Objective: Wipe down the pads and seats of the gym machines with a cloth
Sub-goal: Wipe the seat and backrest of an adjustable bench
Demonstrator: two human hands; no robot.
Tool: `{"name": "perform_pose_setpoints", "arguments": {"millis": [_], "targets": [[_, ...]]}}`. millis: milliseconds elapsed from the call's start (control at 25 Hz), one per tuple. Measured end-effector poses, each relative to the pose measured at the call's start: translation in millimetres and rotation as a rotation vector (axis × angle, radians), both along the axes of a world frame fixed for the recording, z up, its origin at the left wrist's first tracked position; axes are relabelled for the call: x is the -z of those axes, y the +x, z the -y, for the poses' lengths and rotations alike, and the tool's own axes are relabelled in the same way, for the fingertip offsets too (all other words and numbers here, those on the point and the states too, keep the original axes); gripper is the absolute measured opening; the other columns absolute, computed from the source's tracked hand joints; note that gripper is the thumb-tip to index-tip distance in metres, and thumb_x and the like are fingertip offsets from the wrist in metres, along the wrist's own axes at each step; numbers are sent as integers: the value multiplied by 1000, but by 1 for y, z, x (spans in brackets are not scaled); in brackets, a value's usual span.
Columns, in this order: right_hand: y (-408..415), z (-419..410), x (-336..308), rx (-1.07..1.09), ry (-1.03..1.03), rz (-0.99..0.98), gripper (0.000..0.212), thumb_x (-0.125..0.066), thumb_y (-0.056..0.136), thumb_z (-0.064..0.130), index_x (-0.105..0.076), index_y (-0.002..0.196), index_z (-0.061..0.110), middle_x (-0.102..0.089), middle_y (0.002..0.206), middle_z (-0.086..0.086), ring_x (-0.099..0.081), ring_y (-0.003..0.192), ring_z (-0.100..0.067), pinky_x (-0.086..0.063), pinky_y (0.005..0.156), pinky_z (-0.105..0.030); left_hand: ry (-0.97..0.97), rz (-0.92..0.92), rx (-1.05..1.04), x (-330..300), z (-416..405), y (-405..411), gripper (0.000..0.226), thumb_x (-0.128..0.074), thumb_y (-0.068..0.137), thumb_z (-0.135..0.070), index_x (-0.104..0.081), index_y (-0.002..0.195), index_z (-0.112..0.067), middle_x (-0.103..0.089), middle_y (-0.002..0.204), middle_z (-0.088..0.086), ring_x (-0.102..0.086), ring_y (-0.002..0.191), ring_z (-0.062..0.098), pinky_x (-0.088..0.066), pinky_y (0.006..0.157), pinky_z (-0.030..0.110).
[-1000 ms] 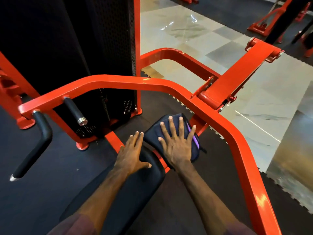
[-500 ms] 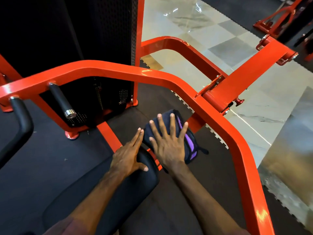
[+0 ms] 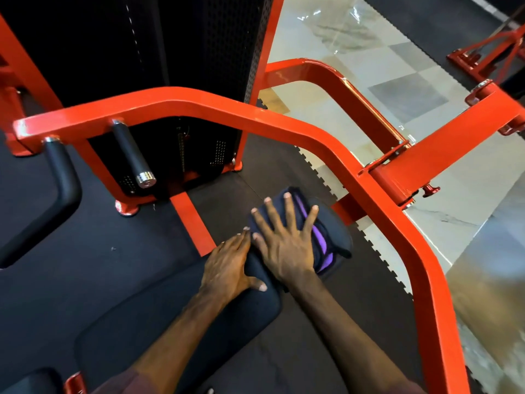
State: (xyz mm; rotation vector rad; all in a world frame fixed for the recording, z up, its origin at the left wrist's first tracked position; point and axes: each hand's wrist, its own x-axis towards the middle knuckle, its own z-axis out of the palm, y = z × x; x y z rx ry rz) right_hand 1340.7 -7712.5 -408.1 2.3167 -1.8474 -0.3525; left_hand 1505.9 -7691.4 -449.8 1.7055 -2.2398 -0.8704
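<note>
A folded dark navy cloth with purple stripes (image 3: 326,237) lies on the small black seat pad (image 3: 345,223) of the red gym machine. My right hand (image 3: 287,240) presses flat on the cloth with fingers spread. Just left of it, my left hand (image 3: 230,265) rests flat on the far end of the long black back pad (image 3: 170,322), fingers straight and thumb out. The two hands almost touch at the fingertips.
A red steel bar (image 3: 255,115) arches over the pads and runs down the right side. Black handles (image 3: 133,155) stick out at the left. The black weight stack housing (image 3: 170,52) stands behind. Dark rubber matting meets pale tiles (image 3: 355,52) at the right.
My right hand and the cloth have slid a little nearer along the seat pad, closer to my left hand. The view has shifted, and my left hand stays on the back pad.
</note>
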Motion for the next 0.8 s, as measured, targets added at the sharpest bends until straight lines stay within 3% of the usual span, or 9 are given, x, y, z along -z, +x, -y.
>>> {"name": "perform_pose_setpoints", "arguments": {"millis": [120, 200, 280, 360, 480, 560, 640, 720, 800], "targets": [[-35, -32, -9, -260, 34, -48, 64, -33, 112, 54, -10, 169, 36, -5, 178, 2, 2, 163, -37, -14, 116, -80, -17, 16, 45, 2, -1, 2, 122, -78, 61, -80, -36, 161, -25, -29, 171, -3, -24, 159, 18, -19, 127, 37], [-53, -30, -23, -223, -46, -14, 64, -34, 111, 57, -15, 168, 38, -10, 177, 4, -2, 164, -33, -14, 119, -78, 0, -19, 49, 2, -3, 2, 126, -79, 63, -78, -29, 165, -25, -22, 174, -4, -18, 160, 17, -12, 130, 38], [-36, -2, -25, -70, -71, -4, 58, -33, 110, 58, -34, 164, 35, -30, 172, 0, -10, 163, -33, -8, 121, -77, -5, -40, 19, 2, -2, 2, 129, -81, 62, -76, -25, 166, -26, -22, 173, -5, -17, 160, 15, -10, 130, 39], [0, 31, -19, -18, 36, -19, 54, -33, 109, 58, -62, 145, 29, -60, 149, -2, -34, 154, -37, -2, 121, -78, -8, -31, 22, 3, 1, 3, 127, -81, 61, -76, -27, 165, -27, -25, 172, -7, -19, 159, 14, -10, 130, 38], [8, 51, -12, -201, 134, -69, 60, -31, 103, 67, -72, 120, 25, -70, 116, -2, -57, 123, -34, -13, 121, -73, 21, -35, 4, 0, -1, 2, 125, -82, 59, -76, -32, 162, -26, -31, 170, -5, -23, 158, 16, -12, 130, 38], [-16, 58, -26, -213, 116, -60, 62, -30, 101, 71, -70, 114, 26, -68, 112, -1, -59, 114, -32, -26, 116, -65, 24, -44, 5, 0, 0, 3, 129, -82, 61, -76, -26, 165, -26, -27, 172, -5, -20, 159, 16, -12, 130, 39], [-30, 67, -39, -83, 96, -72, 61, -27, 101, 73, -69, 108, 28, -69, 113, 2, -59, 112, -28, -32, 107, -58, 29, -39, 15, 1, -1, 2, 131, -81, 64, -76, -18, 167, -26, -20, 174, -6, -14, 161, 15, -9, 131, 39], [-13, 73, -41, 55, 120, -90, 64, -23, 101, 72, -71, 110, 31, -70, 118, 4, -58, 116, -26, -31, 105, -58, 33, -32, 11, 1, -1, 1, 130, -81, 65, -74, -17, 167, -25, -19, 174, -6, -13, 161, 15, -7, 132, 40], [17, 70, -27, -10, 182, -141, 66, -19, 101, 69, -72, 115, 32, -70, 123, 4, -58, 119, -26, -27, 107, -62, 37, -51, 2, 1, 0, 2, 128, -83, 64, -73, -23, 166, -24, -24, 172, -4, -17, 160, 17, -10, 131, 41]]}}
